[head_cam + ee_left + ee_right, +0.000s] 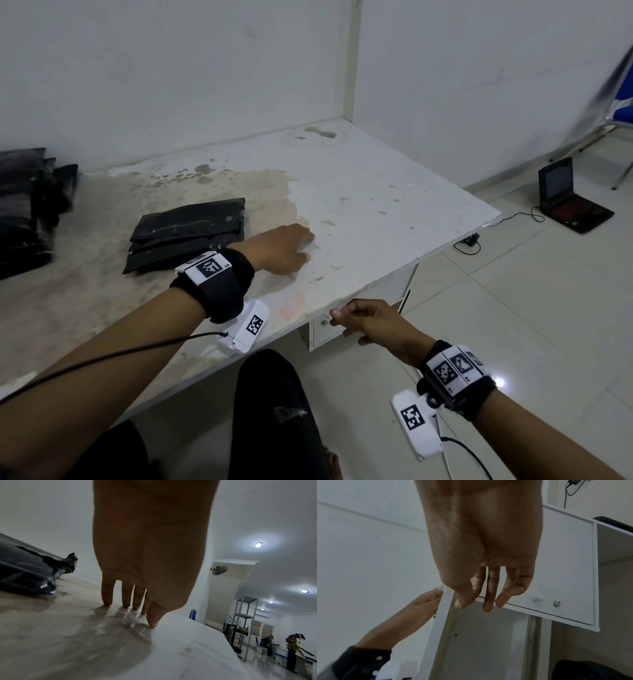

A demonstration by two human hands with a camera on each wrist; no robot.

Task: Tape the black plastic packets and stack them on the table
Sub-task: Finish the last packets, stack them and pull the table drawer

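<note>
A small stack of black plastic packets [187, 233] lies on the stained white table [359, 192], left of centre. The left wrist view shows the stack's crinkled end [30, 573]. My left hand [284, 250] rests flat on the tabletop just right of that stack. Its straight fingertips [126, 601] touch the surface and it holds nothing. My right hand [363, 320] hangs below the table's front edge, in front of a white drawer [556, 574]. Its fingers [488, 599] are loosely bent and empty. No tape is in view.
A larger pile of black packets [24, 209] stands at the far left against the wall. The drawer has a knob [538, 598] and a lock [557, 603]. An open laptop [570, 202] with a cable sits on the tiled floor, and a blue chair [616, 102] stands at the right.
</note>
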